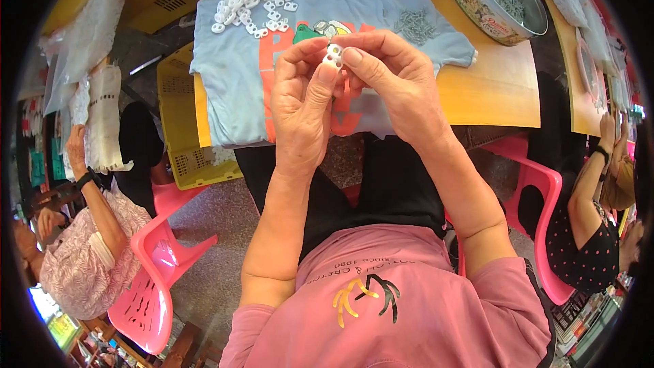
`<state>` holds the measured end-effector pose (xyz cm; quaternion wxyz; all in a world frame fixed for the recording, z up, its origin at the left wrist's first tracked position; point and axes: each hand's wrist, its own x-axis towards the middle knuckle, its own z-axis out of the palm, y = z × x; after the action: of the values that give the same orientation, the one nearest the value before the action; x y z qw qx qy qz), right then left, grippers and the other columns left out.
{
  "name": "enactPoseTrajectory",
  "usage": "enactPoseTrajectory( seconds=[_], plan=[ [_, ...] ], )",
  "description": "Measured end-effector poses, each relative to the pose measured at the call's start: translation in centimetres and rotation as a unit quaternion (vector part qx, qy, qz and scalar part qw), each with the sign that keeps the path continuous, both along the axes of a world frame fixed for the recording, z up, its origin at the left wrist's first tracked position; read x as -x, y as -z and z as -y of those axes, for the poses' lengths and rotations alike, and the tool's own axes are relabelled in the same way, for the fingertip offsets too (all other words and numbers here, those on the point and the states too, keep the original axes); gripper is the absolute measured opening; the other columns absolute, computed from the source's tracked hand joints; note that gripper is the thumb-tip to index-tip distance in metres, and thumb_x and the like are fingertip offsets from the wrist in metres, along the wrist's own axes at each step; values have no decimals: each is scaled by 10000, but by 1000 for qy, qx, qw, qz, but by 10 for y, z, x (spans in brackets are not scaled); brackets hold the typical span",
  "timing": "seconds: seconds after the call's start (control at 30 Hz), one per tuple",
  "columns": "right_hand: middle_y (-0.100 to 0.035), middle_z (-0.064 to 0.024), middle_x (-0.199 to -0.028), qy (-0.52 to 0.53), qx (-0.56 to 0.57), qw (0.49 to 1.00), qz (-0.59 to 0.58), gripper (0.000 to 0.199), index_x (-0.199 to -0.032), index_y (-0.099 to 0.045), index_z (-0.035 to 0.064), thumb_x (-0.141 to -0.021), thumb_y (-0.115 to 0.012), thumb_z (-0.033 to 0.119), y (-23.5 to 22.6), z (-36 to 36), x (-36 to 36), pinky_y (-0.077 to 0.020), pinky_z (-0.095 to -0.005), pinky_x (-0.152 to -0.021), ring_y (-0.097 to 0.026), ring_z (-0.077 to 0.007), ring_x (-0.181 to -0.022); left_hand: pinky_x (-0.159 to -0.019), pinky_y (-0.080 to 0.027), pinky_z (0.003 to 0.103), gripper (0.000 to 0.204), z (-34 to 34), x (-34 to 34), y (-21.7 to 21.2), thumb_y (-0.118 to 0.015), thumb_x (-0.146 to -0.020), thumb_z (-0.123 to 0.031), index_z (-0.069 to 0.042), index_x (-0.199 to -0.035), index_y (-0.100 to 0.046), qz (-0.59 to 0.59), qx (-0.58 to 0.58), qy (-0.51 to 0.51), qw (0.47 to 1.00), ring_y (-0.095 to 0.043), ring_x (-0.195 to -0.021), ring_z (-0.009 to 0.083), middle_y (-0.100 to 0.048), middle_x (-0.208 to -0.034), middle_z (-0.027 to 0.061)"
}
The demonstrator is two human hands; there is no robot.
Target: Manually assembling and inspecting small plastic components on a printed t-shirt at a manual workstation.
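Note:
Both my hands meet above the blue T-shirt (231, 95) spread over the table. Between their fingertips is a small white plastic piece (334, 58) with holes in it. My left hand (298, 105) pinches it from the left, with its thumb at the lower edge. My right hand (403, 88) closes on its right side, thumb against the piece. Fingers hide whatever else may be held there. A heap of similar white plastic pieces (246, 1) lies at the far left of the shirt. Beyond my right hand is a small pile of grey screws (415, 26).
A round tin (507, 33) full of screws stands at the table's (487, 99) far right. A yellow crate (178, 92) sits by the table's left side. Pink chairs (151, 293) and other people (88, 252) are on both sides, with plastic bags nearby.

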<state>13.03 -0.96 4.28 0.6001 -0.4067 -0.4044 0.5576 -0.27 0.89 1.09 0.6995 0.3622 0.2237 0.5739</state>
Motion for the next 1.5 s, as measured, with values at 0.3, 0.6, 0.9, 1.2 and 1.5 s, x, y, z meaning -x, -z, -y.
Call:
enactPoseTrajectory(
  seconds=[0.3,0.6,0.9,1.2,1.5],
  plan=[
    [-636,-25,-871,-5,17,999,-47,201,-1105,-659,1,-968,-628,145,-2,5,6,-505,-246,-669,-581,-94,-731,-786,-442,222,445,0,2,0,-501,-1042,-289,-19,-1396,-488,-46,-71,63,994,-529,-991,89,-578,-1264,49],
    [-639,-29,-896,7,2,1000,-12,195,-1096,-658,-7,-967,-628,136,-6,4,11,-486,-242,-692,-577,-89,-761,-742,-412,210,447,0,7,5,-473,-1052,-322,-10,-1369,-522,-92,-97,57,989,-476,-849,64,-592,-1102,2],
    [-634,-24,-919,-14,42,998,-48,189,-1086,-646,-8,-967,-630,138,-8,6,10,-508,-251,-728,-574,-85,-793,-952,-437,303,489,1,13,2,-419,-1068,-298,48,-1414,-428,-108,-81,90,987,-537,-1134,157,-511,-1386,129],
    [-635,-21,-910,-22,65,995,-68,189,-1092,-647,10,-971,-628,153,-16,11,13,-517,-249,-701,-577,-78,-770,-769,-441,223,588,3,2,-8,-446,-1040,-432,11,-1425,-434,-44,-76,86,992,-530,-979,98,-506,-1421,133],
    [-638,-25,-991,-13,57,995,-76,192,-1119,-639,5,-976,-618,132,-9,28,20,-506,-246,-721,-590,-87,-840,-712,-437,172,523,8,6,3,-536,-994,-459,-7,-1255,-560,-61,-107,68,990,-549,-869,52,-621,-1243,89]
  ],
)
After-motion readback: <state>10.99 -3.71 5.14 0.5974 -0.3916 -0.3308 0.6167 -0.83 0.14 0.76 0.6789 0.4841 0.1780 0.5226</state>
